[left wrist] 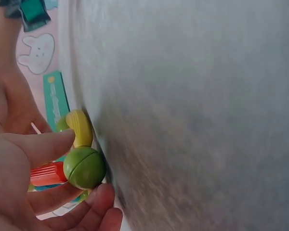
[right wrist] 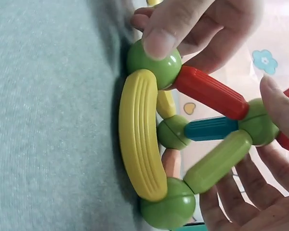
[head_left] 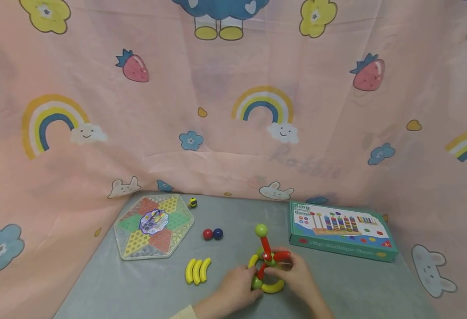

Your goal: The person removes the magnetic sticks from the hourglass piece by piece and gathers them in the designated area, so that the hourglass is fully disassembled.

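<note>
A small structure of toy building rods and balls stands on the table in front of me. Its base has curved yellow rods [right wrist: 142, 134] joined by green balls [right wrist: 168, 204]. A red rod [right wrist: 212, 91], a blue rod [right wrist: 212, 129] and a light green rod [right wrist: 219, 161] rise to an upper green ball [right wrist: 257, 122]. Above it, another red rod carries a lime ball [head_left: 261, 230]. My left hand [head_left: 237, 285] pinches a base green ball [left wrist: 84, 167] between thumb and fingers. My right hand [head_left: 299, 277] holds the upper ball, its thumb against it and fingers curled behind.
Left of the structure lie three yellow curved rods [head_left: 197, 271]. Behind them are a red ball [head_left: 207, 234] and a dark blue ball [head_left: 218, 234]. A hexagonal star-patterned board [head_left: 153, 228] lies at left, a small bee toy [head_left: 193, 203] beside it. A green game box [head_left: 343, 230] sits at right.
</note>
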`<state>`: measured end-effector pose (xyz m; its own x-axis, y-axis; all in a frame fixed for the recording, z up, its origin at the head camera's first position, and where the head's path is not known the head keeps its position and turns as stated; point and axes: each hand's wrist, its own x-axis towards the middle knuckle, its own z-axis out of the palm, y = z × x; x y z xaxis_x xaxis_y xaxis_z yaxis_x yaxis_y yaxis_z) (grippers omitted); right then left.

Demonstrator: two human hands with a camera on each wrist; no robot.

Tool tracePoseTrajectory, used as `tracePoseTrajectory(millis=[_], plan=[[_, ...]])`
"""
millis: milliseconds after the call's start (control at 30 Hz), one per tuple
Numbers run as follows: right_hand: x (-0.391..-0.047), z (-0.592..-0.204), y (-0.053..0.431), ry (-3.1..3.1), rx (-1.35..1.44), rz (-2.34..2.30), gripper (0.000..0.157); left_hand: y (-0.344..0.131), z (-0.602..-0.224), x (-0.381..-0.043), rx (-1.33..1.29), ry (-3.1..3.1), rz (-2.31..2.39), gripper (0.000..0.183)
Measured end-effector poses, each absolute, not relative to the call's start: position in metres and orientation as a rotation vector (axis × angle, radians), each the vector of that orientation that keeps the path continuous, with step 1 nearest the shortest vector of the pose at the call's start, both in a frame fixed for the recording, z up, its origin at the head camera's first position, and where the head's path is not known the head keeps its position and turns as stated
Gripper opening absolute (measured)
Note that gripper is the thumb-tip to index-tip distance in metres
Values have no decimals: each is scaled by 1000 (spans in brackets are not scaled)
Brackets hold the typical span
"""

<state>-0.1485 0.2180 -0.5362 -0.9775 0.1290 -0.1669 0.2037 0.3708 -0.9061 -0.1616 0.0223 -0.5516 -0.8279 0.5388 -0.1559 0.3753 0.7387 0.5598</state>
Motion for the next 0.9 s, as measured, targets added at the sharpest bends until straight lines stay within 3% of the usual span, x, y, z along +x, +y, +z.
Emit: tracePoseTrajectory(millis=[400,667,733,900], plan=[[-148,-538,223,2570,295,-1720,42,22,-553,-155,659,2281,993,36],[-149,-537,229,2558,252,-1688,41,12,-612,-184,659,2023,1151,53],[-149,-537,229,2564,247,-1678,40,8,-597,-190,653,2064,1134,48],[-151,-537,229,2574,234,-1656,39,1,-520,-198,602,2284,1164,41]])
